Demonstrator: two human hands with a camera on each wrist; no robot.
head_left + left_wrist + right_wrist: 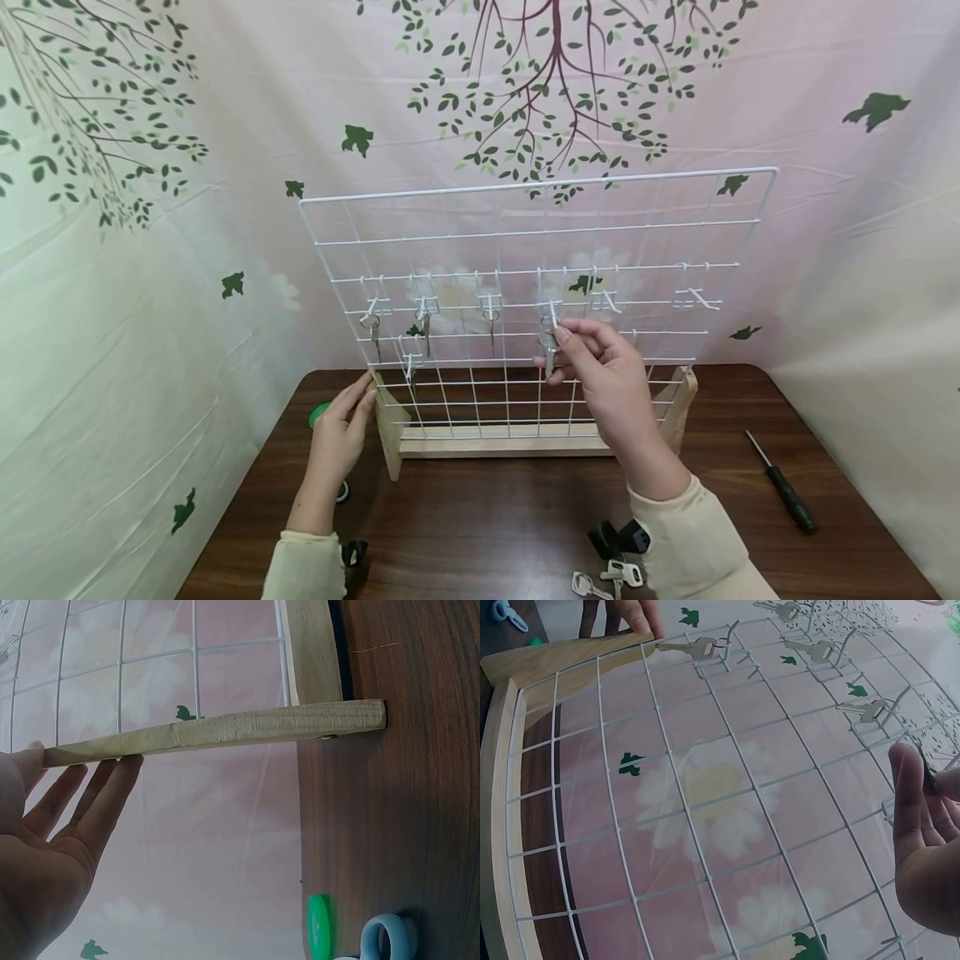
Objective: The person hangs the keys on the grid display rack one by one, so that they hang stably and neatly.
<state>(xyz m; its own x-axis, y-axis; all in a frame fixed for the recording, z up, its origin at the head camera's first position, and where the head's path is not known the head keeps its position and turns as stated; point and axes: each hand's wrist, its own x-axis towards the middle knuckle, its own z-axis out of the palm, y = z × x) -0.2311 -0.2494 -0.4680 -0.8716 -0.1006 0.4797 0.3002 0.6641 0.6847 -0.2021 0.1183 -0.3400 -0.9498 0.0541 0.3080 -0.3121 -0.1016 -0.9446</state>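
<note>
A white wire grid (525, 179) stands in a wooden stand (510, 447). My left hand (339, 433) holds the stand's left side piece (225, 729), thumb on one face and fingertips on the other. At a hook right of the grid's middle, my right hand (611, 387) pinches a key (550, 360) on a ring. In the right wrist view that key is mostly hidden by my fingers. Other keys hang from hooks to the left: one key (377, 337) at the far left, another key (492, 333) near the middle, and a lower key (705, 649).
Two hooks (611, 302) (701, 298) on the right hold no key. Loose keys (622, 573) and black objects (618, 537) lie by my right sleeve. A screwdriver (787, 492) lies at the right. Beyond my left hand are a green round object (319, 926) and a light-blue loop (386, 934).
</note>
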